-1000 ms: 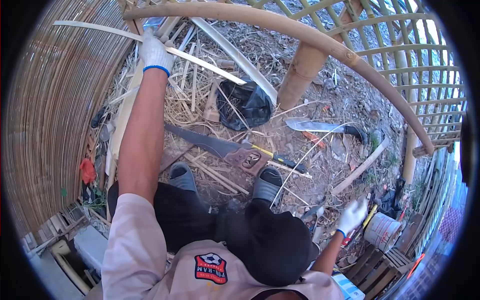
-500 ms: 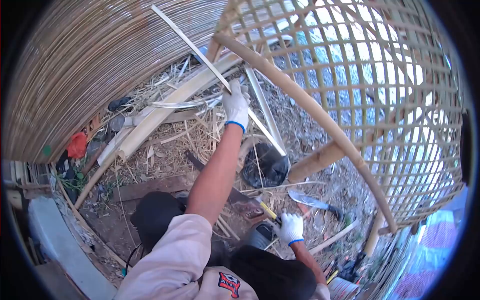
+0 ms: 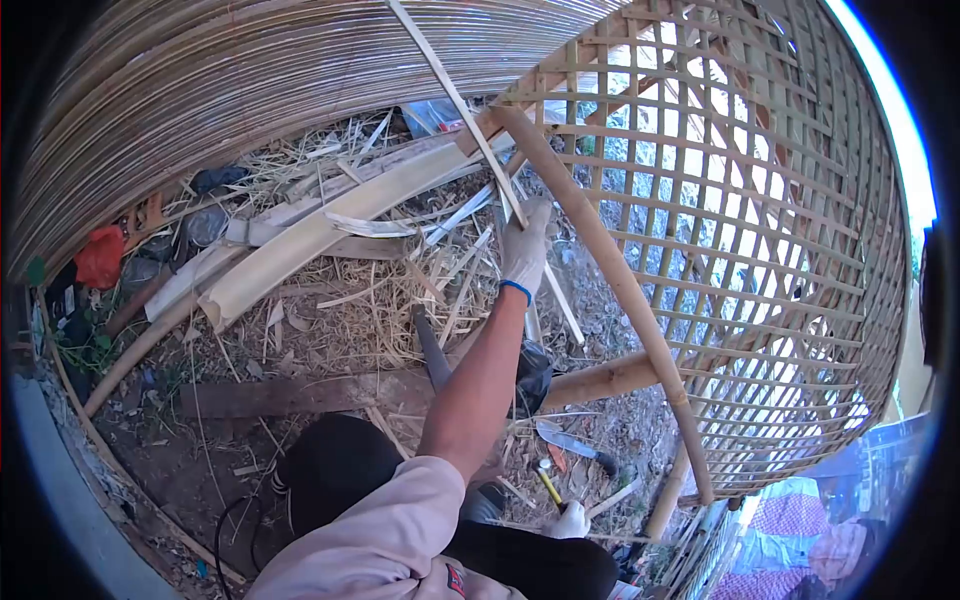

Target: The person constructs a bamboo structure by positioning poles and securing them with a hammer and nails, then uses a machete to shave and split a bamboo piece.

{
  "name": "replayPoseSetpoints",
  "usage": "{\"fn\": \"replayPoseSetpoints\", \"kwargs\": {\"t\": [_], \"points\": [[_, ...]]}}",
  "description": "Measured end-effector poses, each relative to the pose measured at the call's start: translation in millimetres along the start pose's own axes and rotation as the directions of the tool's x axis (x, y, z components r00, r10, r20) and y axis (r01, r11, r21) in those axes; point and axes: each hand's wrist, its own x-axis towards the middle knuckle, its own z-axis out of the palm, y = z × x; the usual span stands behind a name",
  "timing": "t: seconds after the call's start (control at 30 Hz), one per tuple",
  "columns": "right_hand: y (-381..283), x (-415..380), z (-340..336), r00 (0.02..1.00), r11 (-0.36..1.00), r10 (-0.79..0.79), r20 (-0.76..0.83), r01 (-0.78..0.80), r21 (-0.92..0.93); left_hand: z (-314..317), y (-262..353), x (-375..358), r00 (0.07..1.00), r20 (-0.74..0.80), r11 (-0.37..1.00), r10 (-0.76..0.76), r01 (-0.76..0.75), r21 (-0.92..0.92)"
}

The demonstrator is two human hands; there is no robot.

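Note:
My left hand [image 3: 527,245], in a white glove with a blue cuff, is closed around a long, thin bamboo strip [image 3: 445,82]. The strip slants from the top of the view down past the hand, its lower end above the ground. Low in the view, my gloved right hand [image 3: 571,521] is closed on a slim yellow tool [image 3: 549,486] with a pale tip; its exact kind is not clear. A large knife [image 3: 568,440] with a dark handle lies on the ground beyond that hand.
A woven bamboo lattice [image 3: 730,230] with a pole edge [image 3: 600,260] rises on the right. Split bamboo [image 3: 330,230] and shavings litter the ground. A slatted bamboo screen [image 3: 230,90] stands at upper left. A black plastic bag [image 3: 534,378] lies behind my left forearm.
The view has shifted, so the surroundings sit differently. My left hand, still gripping the strip, appears farther right and lower. My right hand with the yellow tool appears lower.

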Motion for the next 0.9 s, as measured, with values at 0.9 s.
{"fn": "replayPoseSetpoints", "kwargs": {"t": [0.9], "points": [[-357.9,269.2,-331.8,0.683,0.667,-0.727,-0.074,0.678,-0.309,41.5,-6.7,-23.6,0.992,0.039,0.968,-0.124,0.129,-0.216]]}}
